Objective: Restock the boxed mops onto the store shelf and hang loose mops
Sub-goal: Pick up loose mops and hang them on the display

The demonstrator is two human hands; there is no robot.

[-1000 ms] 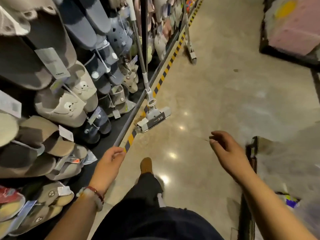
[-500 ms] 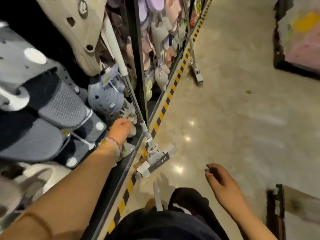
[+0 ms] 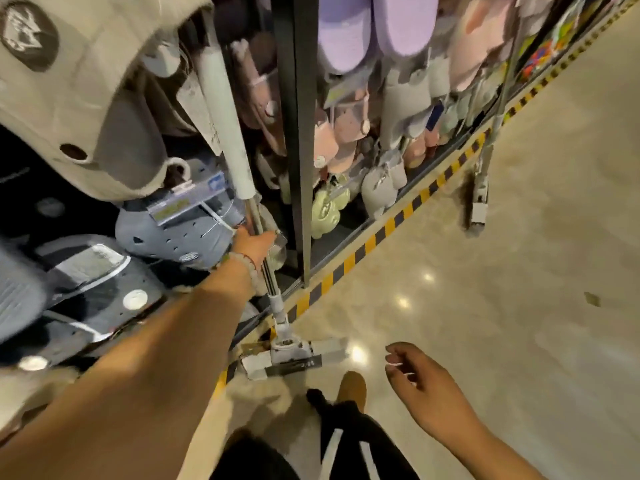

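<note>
A loose mop [image 3: 228, 140] with a white handle leans against the slipper rack, its flat white-and-grey head [image 3: 294, 356] resting on the floor by the striped edge. My left hand [image 3: 254, 242] is closed around the metal part of its pole, just below the white grip. My right hand [image 3: 420, 379] hangs free over the floor with fingers loosely apart and nothing in it. A second loose mop [image 3: 483, 178] leans on the rack further down the aisle, head on the floor.
The rack on the left is packed with hanging slippers and clogs [image 3: 194, 233]. A dark upright post [image 3: 299, 133] stands just right of the mop pole. A yellow-and-black strip [image 3: 381, 230] marks the rack base. Polished floor [image 3: 502, 289] opens to the right. My legs are below.
I have stepped closer to the rack. My left hand reached up from beside the shelf edge and closed on the mop pole. My right hand stayed low and empty.
</note>
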